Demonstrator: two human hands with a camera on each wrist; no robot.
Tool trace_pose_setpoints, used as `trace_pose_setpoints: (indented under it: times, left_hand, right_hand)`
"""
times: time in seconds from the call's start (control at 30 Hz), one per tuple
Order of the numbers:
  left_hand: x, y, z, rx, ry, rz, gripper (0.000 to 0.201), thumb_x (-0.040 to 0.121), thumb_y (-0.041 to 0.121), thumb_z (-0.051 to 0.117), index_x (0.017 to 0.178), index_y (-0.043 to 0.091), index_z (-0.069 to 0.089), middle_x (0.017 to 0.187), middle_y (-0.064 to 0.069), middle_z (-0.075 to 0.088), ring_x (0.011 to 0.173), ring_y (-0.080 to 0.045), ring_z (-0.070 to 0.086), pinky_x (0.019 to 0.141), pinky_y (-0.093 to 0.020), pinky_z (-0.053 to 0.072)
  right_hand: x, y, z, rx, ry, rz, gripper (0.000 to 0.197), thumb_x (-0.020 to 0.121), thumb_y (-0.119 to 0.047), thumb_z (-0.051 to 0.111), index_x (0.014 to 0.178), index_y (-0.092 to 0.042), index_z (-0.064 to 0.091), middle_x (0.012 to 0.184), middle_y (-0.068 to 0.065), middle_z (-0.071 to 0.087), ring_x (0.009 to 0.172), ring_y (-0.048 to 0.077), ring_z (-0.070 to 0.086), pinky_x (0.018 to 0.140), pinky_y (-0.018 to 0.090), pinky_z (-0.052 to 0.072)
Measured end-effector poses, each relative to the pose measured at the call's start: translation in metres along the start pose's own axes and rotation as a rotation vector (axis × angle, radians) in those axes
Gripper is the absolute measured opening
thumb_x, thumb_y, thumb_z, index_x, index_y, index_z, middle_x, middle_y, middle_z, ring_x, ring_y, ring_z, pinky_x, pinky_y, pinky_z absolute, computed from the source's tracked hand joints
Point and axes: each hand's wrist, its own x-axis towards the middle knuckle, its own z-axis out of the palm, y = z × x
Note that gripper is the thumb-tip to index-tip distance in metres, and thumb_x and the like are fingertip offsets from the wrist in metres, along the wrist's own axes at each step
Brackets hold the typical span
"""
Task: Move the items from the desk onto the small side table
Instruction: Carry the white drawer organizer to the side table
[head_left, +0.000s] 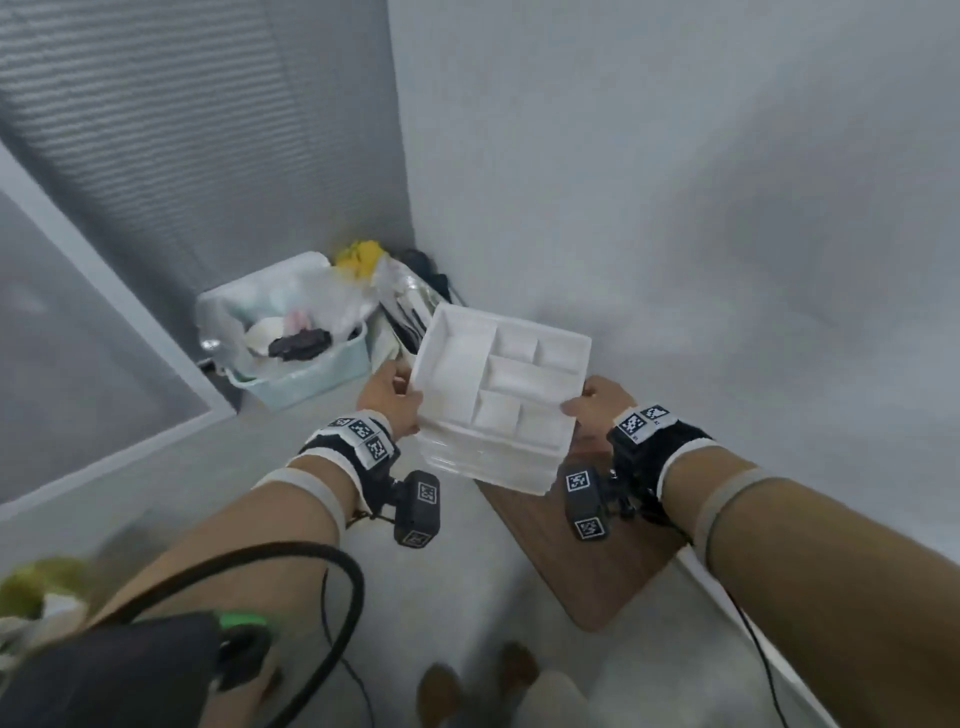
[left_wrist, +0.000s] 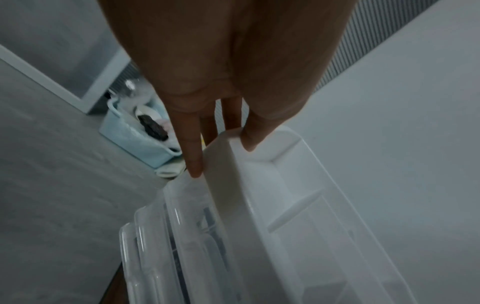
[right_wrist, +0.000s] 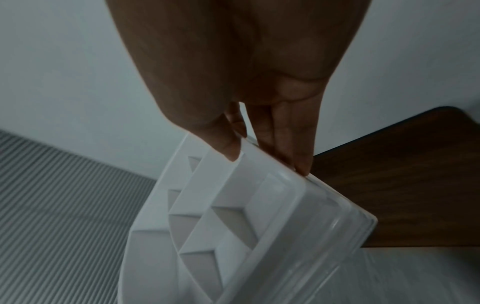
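A white compartment tray (head_left: 501, 382), stacked on clear lidded plastic containers (head_left: 483, 465), is carried in the air above the far end of a small wooden side table (head_left: 592, 551), tilted slightly and not yet set down. The left hand (head_left: 387, 397) grips the stack's left edge, thumb over the tray rim and fingers (left_wrist: 193, 156) running down its side; the right hand (head_left: 597, 405) holds the opposite edge the same way, thumb inside a compartment, fingers (right_wrist: 301, 162) along the outer wall. Both hands have a clamped grip on the stack. The wrist views show the clear containers under the tray and the dark wood below. Beyond the stack, in the corner of the room, a pale blue basket (head_left: 306, 379) of mixed clutter sits on the grey floor (head_left: 156, 493) against the white wall (head_left: 675, 208). The table shows nothing on the part in view, so this load appears to be nearing delivery, with lowering and release left. The desk is out of view, so what remains there cannot be told.
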Motion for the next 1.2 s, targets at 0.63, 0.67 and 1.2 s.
trace_pose_setpoints:
  times: [0.63,0.67,1.2]
  left_hand:
    - [0.264,-0.037,0.214,-0.058,-0.427,-0.279,0.060,0.092,-0.009,0.047,0.147,0.015,0.042,0.146,-0.023,0.048,0.106,-0.029,0.054,0.099,-0.050,0.051]
    - [0.277,-0.041,0.222,-0.051,-0.431,-0.277,0.060,0.092,-0.011,0.046,0.147,0.012,0.040,0.143,-0.024,0.049,0.104,-0.029,0.052,0.099,-0.050,0.049]
    - [0.401,-0.055,0.311,0.099,-0.522,-0.173,0.067,0.085,-0.013,0.047,0.146,0.013,0.038,0.113,-0.018,0.053,0.094,-0.029,0.057,0.093,-0.053,0.054]
  right_hand:
    - [0.248,0.164,0.069,0.300,0.153,0.416,0.040,0.090,-0.024,0.059,0.123,-0.003,0.049,0.110,0.012,0.064,0.099,0.035,0.064,0.088,0.048,0.054]
    - [0.264,0.169,0.070,0.287,0.131,0.411,0.040,0.088,-0.025,0.059,0.122,-0.005,0.052,0.109,0.011,0.066,0.094,0.032,0.065,0.084,0.048,0.056]
    - [0.389,0.209,0.063,0.236,0.174,0.576,0.034,0.088,-0.017,0.059,0.116,-0.001,0.048,0.098,0.013,0.055,0.085,0.028,0.050,0.072,0.032,0.039]
